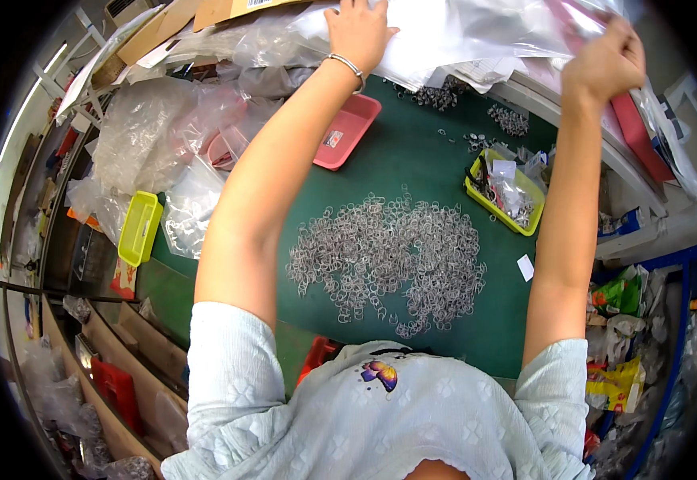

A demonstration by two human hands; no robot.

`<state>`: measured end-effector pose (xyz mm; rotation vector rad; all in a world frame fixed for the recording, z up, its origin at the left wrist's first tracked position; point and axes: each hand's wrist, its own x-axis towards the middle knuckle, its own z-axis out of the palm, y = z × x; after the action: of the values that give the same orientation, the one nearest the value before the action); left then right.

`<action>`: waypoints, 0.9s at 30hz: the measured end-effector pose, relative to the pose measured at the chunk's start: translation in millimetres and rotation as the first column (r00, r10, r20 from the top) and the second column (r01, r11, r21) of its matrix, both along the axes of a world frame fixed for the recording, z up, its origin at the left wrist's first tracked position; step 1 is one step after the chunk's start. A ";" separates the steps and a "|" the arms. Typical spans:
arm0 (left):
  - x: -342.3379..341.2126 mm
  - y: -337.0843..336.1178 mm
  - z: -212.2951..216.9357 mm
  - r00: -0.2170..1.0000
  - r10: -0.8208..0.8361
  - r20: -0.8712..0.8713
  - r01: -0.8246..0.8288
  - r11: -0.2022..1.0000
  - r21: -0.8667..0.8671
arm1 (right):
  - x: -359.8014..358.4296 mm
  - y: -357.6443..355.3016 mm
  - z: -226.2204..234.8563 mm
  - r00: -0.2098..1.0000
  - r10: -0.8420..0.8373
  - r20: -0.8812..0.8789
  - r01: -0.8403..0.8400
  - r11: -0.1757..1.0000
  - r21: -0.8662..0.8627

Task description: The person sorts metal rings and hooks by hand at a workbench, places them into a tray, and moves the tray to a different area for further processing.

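Note:
Both my arms reach up to a heap of plastic and paper at the far edge of the green table. My left hand (360, 32), with a silver bracelet at its wrist, rests on the heap beside white sheeting, fingers apart. At the far right, my right hand (608, 64) is closed on the edge of a clear plastic bag (516, 28); its fingertips are partly hidden. Between my forearms, a wide pile of small metal rings (396, 256) is spread on the table (332, 320).
A pink tray (348, 132) stands behind my left forearm. A yellow-green basket (528, 204) with small packets lies by my right forearm; another yellow-green tray (140, 228) sits at left near crumpled plastic bags (148, 136). Dark metal parts (440, 94) lie at the back.

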<state>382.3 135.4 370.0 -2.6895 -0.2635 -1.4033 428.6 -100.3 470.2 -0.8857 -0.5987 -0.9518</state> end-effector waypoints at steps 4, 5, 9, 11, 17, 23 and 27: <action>-16.5 3.2 -7.7 0.973 0.028 0.231 -0.029 1.000 0.004 | -2.4 -41.0 -3.4 0.973 0.231 0.004 -0.226 0.948 0.224; -21.0 1.0 -7.9 0.970 -0.003 0.244 0.003 1.000 0.002 | 0.1 -57.3 -8.3 0.965 0.262 0.000 -0.259 0.950 0.173; -62.4 -31.8 -26.8 0.875 -0.279 0.394 0.418 0.847 -0.329 | 17.5 -133.6 -50.7 0.767 0.639 -0.058 -0.638 0.769 0.038; -106.2 -64.9 -48.2 0.787 -0.501 0.360 0.600 0.485 -0.637 | -36.0 -116.4 -68.2 0.816 0.502 -0.285 -0.485 0.864 0.134; -192.7 -157.5 -139.9 0.294 -0.597 0.747 -0.034 -0.787 -0.616 | -102.6 -78.6 -116.5 0.792 0.394 -0.467 -0.369 0.918 0.148; -231.1 -152.7 -137.9 0.471 -0.279 0.837 0.332 -0.823 -0.462 | -107.9 -70.4 -189.1 0.673 0.454 -0.584 -0.521 0.851 0.061; -245.5 -136.8 -154.1 0.656 -0.148 0.740 0.474 -0.682 -0.557 | -106.4 -60.1 -228.5 0.566 0.629 -0.534 -0.652 0.737 0.178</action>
<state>136.8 -1.3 215.9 -4.6219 -0.7772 -2.6639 322.2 -160.4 241.7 -0.8341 -0.3661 0.0245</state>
